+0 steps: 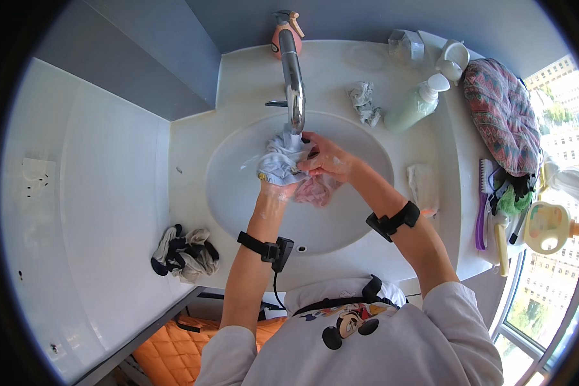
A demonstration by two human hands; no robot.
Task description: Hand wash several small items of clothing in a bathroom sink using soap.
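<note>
Water runs from the chrome faucet [294, 87] onto a wet, light-colored cloth garment [282, 161] in the white oval sink [236, 212]. My left hand [277, 189] is under the garment, which is draped over it and hides most of its fingers. At the garment's right side, my right hand [327, 158] has its fingers bent against the cloth near a dark patch, with suds on its back. A wet pink cloth [316, 191] lies in the basin below my right hand.
Crumpled socks [186, 253] lie on the counter at lower left. A small gray cloth [364, 103] and a pump bottle [417, 103] are behind the sink at right. A purple-handled brush [482, 207] and patterned cushion [504, 116] are farther right. A pink spray bottle [296, 46] stands behind the faucet.
</note>
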